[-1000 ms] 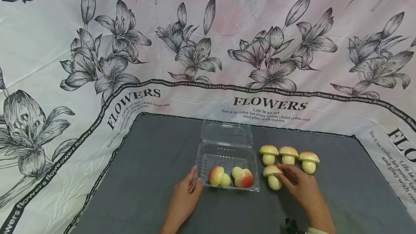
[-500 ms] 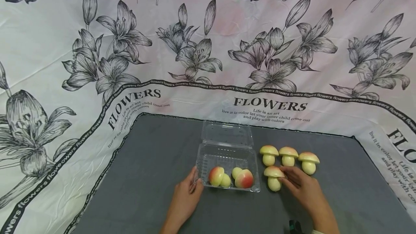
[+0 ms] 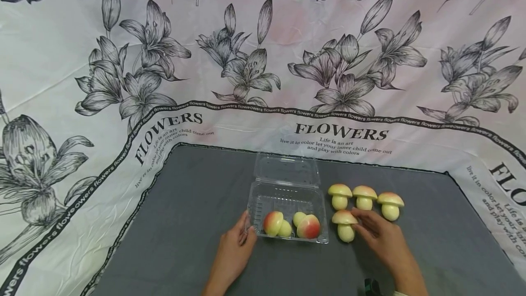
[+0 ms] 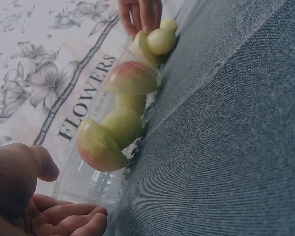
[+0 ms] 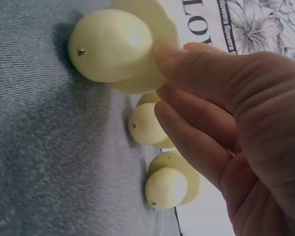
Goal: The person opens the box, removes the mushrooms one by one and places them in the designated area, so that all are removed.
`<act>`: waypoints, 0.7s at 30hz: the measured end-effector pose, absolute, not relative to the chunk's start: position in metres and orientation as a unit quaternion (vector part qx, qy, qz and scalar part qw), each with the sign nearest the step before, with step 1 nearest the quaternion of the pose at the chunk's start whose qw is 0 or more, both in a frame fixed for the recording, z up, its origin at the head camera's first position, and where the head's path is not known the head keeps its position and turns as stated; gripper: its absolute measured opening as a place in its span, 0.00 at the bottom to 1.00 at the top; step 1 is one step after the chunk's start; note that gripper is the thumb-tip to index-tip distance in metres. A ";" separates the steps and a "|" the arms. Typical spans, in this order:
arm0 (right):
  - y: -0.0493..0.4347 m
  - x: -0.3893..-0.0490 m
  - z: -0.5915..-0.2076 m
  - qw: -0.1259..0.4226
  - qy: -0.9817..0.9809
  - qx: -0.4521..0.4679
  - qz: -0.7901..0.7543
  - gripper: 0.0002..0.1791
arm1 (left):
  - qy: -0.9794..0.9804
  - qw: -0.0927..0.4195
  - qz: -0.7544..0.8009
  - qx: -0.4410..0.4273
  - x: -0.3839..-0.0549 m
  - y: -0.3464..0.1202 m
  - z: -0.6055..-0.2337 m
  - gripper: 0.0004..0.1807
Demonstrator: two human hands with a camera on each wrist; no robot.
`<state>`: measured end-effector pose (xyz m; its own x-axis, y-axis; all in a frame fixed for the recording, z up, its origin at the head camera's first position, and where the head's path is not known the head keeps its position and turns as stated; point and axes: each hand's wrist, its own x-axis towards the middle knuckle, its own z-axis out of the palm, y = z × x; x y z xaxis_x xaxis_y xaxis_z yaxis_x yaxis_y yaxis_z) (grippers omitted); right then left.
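My right hand [image 3: 382,236] pinches the cap of a toy mushroom [image 3: 346,232] between thumb and fingers, right of the clear plastic container. In the right wrist view, the thumb presses the edge of its pale cap, and its rounded stem [image 5: 110,46] points toward the camera. My left hand [image 3: 236,248] holds the left side of the open container [image 3: 263,195], thumb near the front corner. Inside lie two toy mushrooms with red-yellow caps, one on the left [image 3: 273,223] and one on the right [image 3: 308,226]. The left wrist view shows the left thumb [image 4: 48,169] at the container's rim.
Behind the held mushroom stand three more in a row: a left one [image 3: 339,197], a middle one [image 3: 364,198] and a right one [image 3: 391,205]. The container's clear lid [image 3: 286,170] leans back. Grey cloth [image 3: 197,204] covers the table, bordered by a flower-printed sheet [image 3: 246,127].
The mushroom in my right hand has turned slightly, its stem now pointing more straight toward the front. My left hand and the container stay in place.
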<state>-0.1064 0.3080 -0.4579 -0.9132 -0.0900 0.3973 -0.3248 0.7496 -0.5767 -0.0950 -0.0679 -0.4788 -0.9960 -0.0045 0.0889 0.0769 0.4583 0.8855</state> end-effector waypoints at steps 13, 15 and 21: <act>0.300 -0.103 -0.439 0.191 -0.923 0.120 0.312 0.24 | -0.844 0.012 -0.536 -0.013 -0.096 -0.069 -0.479 0.31; 0.296 -0.104 -0.437 0.205 -0.920 0.128 0.309 0.24 | -0.845 0.011 -0.535 -0.013 -0.097 -0.069 -0.479 0.31; 0.284 -0.106 -0.427 0.202 -0.923 0.134 0.299 0.23 | -0.849 0.017 -0.527 -0.014 -0.097 -0.069 -0.480 0.31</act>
